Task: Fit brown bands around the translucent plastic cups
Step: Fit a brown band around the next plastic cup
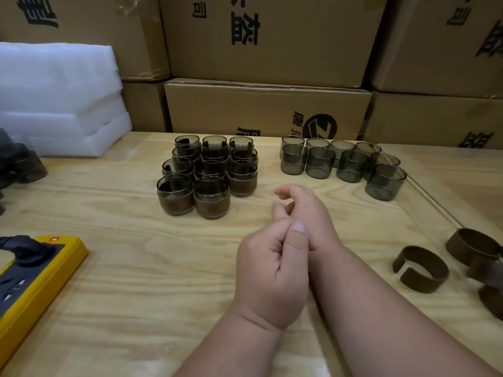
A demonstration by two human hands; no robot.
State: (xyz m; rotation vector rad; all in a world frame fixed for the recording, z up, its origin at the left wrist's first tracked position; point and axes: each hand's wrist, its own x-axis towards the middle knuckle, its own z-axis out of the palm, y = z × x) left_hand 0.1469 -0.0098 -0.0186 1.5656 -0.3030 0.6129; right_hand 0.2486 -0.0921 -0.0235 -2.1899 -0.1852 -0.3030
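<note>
both hands meet over the middle of the desk, and neither holds a cup or a band. the left hand sits in front with its fingers curled into a loose fist, thumb up and pressed against the right wrist; its grip is closed on nothing. the right hand lies just behind it, fingers loosely bent and pointing left, its grip relaxed and empty. the two forearms run side by side to the bottom edge, touching.

the banded cups stand left of centre in a tight cluster, three across and several rows deep, each with a brown band around its lower part. the bare cups stand well apart to the right, in two rows that curve toward the near right, smoky and translucent, none banded. the nearest bare cup is at the right end of that group.

loose bands lie at the right side of the desk, near the right forearm but not touching it; one is an open c-shape with its gap facing left, and others sit behind and beyond it at the frame edge, partly blurred.

a yellow power strip with a black plug and a lit red switch lies at the near left. white foam sheets are stacked at the far left. cardboard boxes fill the background behind the desk.
</note>
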